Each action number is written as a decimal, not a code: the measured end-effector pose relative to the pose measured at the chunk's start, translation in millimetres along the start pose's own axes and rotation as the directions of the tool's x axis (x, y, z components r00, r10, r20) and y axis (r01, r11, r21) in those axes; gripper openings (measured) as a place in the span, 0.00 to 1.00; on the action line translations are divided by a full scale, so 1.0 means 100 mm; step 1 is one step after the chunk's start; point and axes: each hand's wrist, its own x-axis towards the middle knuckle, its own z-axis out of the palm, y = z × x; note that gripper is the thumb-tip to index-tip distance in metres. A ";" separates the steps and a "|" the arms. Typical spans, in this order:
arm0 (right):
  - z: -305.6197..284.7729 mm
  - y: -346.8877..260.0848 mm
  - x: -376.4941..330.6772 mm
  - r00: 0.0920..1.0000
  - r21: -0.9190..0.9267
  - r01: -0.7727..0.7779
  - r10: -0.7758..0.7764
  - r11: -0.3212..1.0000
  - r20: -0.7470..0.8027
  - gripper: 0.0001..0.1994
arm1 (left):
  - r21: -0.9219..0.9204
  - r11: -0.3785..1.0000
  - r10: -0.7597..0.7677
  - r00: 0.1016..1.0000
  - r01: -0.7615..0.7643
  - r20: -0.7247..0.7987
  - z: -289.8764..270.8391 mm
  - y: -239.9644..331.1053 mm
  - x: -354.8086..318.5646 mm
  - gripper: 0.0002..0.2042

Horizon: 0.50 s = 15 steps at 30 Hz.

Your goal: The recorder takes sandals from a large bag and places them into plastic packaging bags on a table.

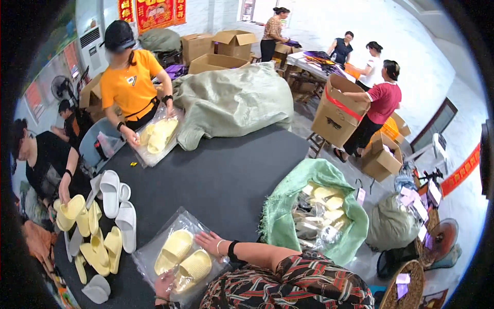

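Observation:
A pair of pale yellow slippers lies on a stack of clear plastic bags (146, 257) at the table's near edge, one slipper (175, 248) farther left and the other slipper (194, 269) nearer to me. My right hand (208, 242) rests flat on the plastic beside them, fingers stretched out, with a dark band and a thin bracelet at the wrist. Low beside the nearer slipper is my left hand (164, 283); its fingers are blurred, and I cannot make out whether they grip the plastic.
Loose yellow slippers (98, 252) and white slippers (126, 224) lie to the left, where a co-worker's hand (64, 190) touches one. Across the dark table (216, 170), a person in orange (131, 82) handles bagged slippers (158, 135). A green sack (278, 198) of bagged slippers stands right.

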 end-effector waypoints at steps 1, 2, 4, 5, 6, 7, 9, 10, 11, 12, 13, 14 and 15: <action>0.01 -0.02 0.01 1.000 0.009 0.012 -0.012 1.000 0.025 0.74 | 0.165 0.954 0.253 0.967 -0.249 0.000 0.00 -0.02 0.13 0.24; 0.02 -0.04 0.01 1.000 0.003 0.022 -0.022 1.000 0.003 0.75 | 0.319 0.822 0.486 0.873 -0.472 0.039 -0.03 -0.05 0.20 0.24; 0.03 0.05 -0.04 1.000 0.024 -0.013 0.013 1.000 0.004 0.75 | 0.720 0.459 0.547 0.805 -0.520 0.232 0.10 0.19 0.29 0.24; 0.03 0.09 -0.07 0.999 0.039 -0.031 0.030 0.999 0.013 0.75 | 0.887 -0.049 0.509 0.753 -0.458 0.417 0.23 0.33 0.32 0.26; 0.02 0.08 -0.07 1.000 0.039 -0.031 0.031 0.999 0.006 0.75 | 0.794 0.454 0.299 0.908 -0.405 0.293 0.29 0.37 0.32 0.28; 0.00 0.07 -0.08 1.000 0.044 -0.027 0.027 0.999 0.012 0.76 | 0.796 0.447 0.302 0.906 -0.409 0.296 0.34 0.38 0.36 0.28; -0.03 0.07 -0.08 1.000 0.047 -0.027 0.027 0.999 0.012 0.76 | 0.899 0.098 0.577 0.760 -0.428 0.299 0.46 0.36 0.55 0.29; -0.07 -0.05 -0.02 1.000 0.044 0.019 -0.019 0.999 -0.004 0.76 | 0.880 0.110 0.633 0.716 -0.461 0.296 0.18 -0.03 0.69 0.31; -0.01 -0.02 -0.01 1.000 0.059 0.015 -0.014 0.998 -0.022 0.77 | 0.874 0.105 0.632 0.711 -0.475 0.310 0.26 -0.03 0.81 0.31; 0.14 0.06 0.05 0.998 0.038 0.018 -0.015 0.999 -0.067 0.78 | 0.916 0.050 0.663 0.699 -0.397 0.267 0.38 0.00 0.87 0.31; 0.11 0.05 0.04 0.998 0.040 0.014 -0.011 0.999 -0.069 0.78 | 0.951 0.001 0.696 0.683 -0.308 0.220 0.44 0.01 0.90 0.31; 0.09 0.04 0.03 1.000 0.023 0.003 -0.003 1.000 -0.024 0.77 | 0.967 -0.046 0.723 0.659 -0.250 0.204 0.48 0.02 0.93 0.29; 0.08 0.05 0.01 1.000 0.007 -0.012 0.011 1.000 0.020 0.77 | 0.966 -0.047 0.722 0.659 -0.256 0.210 0.53 0.06 0.94 0.29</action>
